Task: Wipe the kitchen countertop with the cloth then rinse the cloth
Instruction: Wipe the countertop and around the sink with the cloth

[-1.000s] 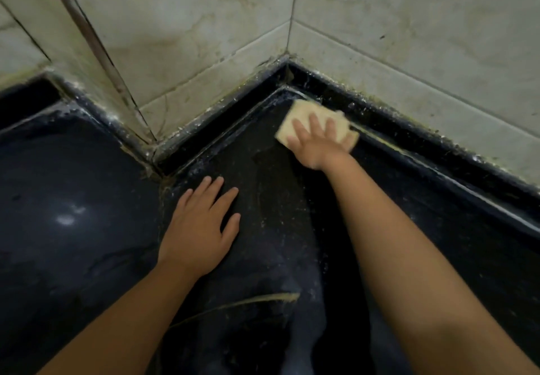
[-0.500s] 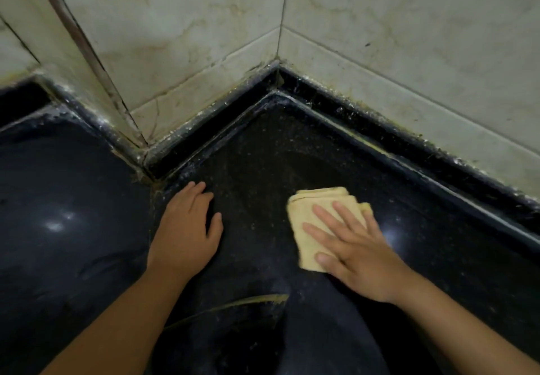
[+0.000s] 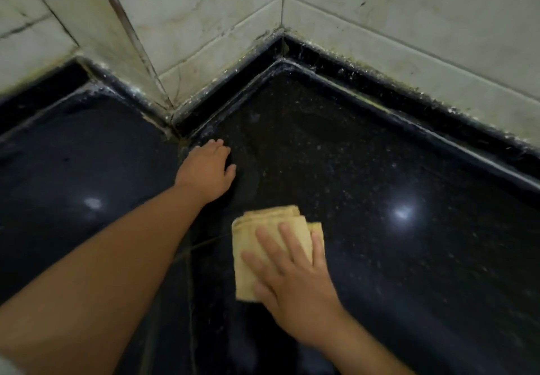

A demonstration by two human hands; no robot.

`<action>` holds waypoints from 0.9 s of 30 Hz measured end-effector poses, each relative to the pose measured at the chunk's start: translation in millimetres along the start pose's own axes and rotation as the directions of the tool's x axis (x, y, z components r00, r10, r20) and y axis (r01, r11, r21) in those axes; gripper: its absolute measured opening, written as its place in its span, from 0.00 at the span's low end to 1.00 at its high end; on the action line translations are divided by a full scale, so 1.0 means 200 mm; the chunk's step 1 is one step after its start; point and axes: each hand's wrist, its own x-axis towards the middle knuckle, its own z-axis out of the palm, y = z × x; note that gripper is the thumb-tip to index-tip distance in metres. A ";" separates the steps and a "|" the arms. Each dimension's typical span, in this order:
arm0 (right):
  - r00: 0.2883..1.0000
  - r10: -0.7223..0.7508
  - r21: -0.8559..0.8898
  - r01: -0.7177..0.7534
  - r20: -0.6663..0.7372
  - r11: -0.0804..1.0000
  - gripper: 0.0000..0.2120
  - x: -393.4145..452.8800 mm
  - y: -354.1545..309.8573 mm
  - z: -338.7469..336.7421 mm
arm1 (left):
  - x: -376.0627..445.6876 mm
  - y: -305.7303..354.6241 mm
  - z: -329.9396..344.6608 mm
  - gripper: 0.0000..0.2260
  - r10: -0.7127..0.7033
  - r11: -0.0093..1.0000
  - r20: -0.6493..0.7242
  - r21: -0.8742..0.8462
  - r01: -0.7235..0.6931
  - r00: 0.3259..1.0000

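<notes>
the right hand [image 3: 295,284] lies flat with straight, spread fingers pressing the folded yellow cloth [image 3: 263,246] onto the black speckled countertop [image 3: 380,257]; the cloth sticks out ahead and to the left of the fingers. the left hand [image 3: 206,170], beyond the cloth, rests open-palmed on the countertop near the tiled wall [image 3: 204,9] corner, holding nothing.

Two bare forearms reach into view from the bottom edge, each ending in an uncovered hand: the left hand [image 3: 207,170] and the right hand [image 3: 295,275]. No rings, watch or bracelet show on either wrist or fingers. A pale sliver at the lower left corner [image 3: 7,367] may be a sleeve edge, though it is too blurred to confirm.
</notes>
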 end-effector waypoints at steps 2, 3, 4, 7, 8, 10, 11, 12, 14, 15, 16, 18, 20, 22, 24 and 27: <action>0.996 -0.085 -0.006 0.085 0.005 0.996 0.22 -0.25 -0.07 0.07 | -0.05 0.01 -0.04 0.22 0.014 0.998 0.054 0.052 -0.017 0.998; 0.993 -0.118 0.012 0.118 0.004 0.993 0.22 -0.36 -0.07 0.08 | -0.09 0.01 -0.05 0.21 0.024 0.998 0.047 0.056 -0.027 0.999; 0.991 -0.132 0.037 0.131 0.027 0.991 0.22 -0.45 -0.05 0.08 | -0.14 0.01 -0.05 0.21 0.031 0.998 0.026 0.052 -0.032 0.999; 0.995 -0.041 -0.012 0.043 0.094 0.999 0.19 -0.55 0.10 0.05 | -0.30 -0.02 -0.01 0.21 0.052 0.998 -0.025 0.022 -0.052 0.998; 0.993 0.051 -0.048 -0.046 0.103 0.998 0.20 -0.53 0.15 0.03 | -0.35 -0.04 0.01 0.21 0.064 0.998 -0.032 0.006 -0.064 0.997; 0.962 0.263 -0.072 -0.258 0.077 0.963 0.30 -0.39 0.20 -0.06 | -0.44 -0.09 0.05 0.22 0.070 0.997 -0.049 -0.038 -0.072 0.996; 0.931 0.359 -0.052 -0.356 0.060 0.933 0.33 -0.28 0.20 -0.09 | -0.48 -0.13 0.06 0.22 0.059 0.997 -0.059 -0.056 -0.062 0.997; 0.894 0.436 0.003 -0.439 0.101 0.899 0.31 -0.16 0.18 -0.12 | -0.52 -0.17 0.07 0.23 0.039 0.997 -0.068 -0.063 -0.043 0.997; 0.866 0.456 0.048 -0.474 0.204 0.879 0.25 0.09 0.06 -0.14 | -0.57 -0.27 0.08 0.23 -0.016 0.999 -0.064 -0.050 0.013 0.998; 0.889 0.407 0.062 -0.427 0.210 0.902 0.24 0.18 -0.03 -0.15 | -0.58 -0.31 0.08 0.23 -0.049 0.998 -0.053 -0.034 0.047 0.997; 0.914 0.351 0.078 -0.372 0.205 0.925 0.24 0.25 -0.13 -0.15 | -0.58 -0.35 0.07 0.23 -0.081 0.997 -0.043 -0.015 0.080 0.996; 0.961 0.208 0.061 -0.222 0.181 0.973 0.24 0.30 -0.33 -0.08 | -0.56 -0.43 0.05 0.23 -0.129 0.991 -0.032 0.023 0.130 0.991; 0.997 0.024 -0.038 -0.021 0.077 0.999 0.26 0.19 -0.46 0.00 | -0.53 -0.49 0.02 0.24 -0.168 0.985 -0.027 0.042 0.169 0.985; 0.995 -0.096 -0.051 0.097 0.016 0.994 0.23 0.03 -0.44 0.05 | -0.49 -0.52 -0.02 0.25 -0.189 0.981 -0.025 0.046 0.190 0.982; 0.984 -0.178 -0.115 0.180 0.025 0.977 0.20 -0.11 -0.29 0.09 | -0.44 -0.57 -0.06 0.26 -0.199 0.979 -0.027 0.033 0.200 0.980; 0.993 -0.008 -0.141 0.024 0.118 0.990 0.26 -0.20 -0.04 0.02 | -0.40 -0.65 -0.09 0.28 -0.222 0.975 0.051 0.039 0.220 0.974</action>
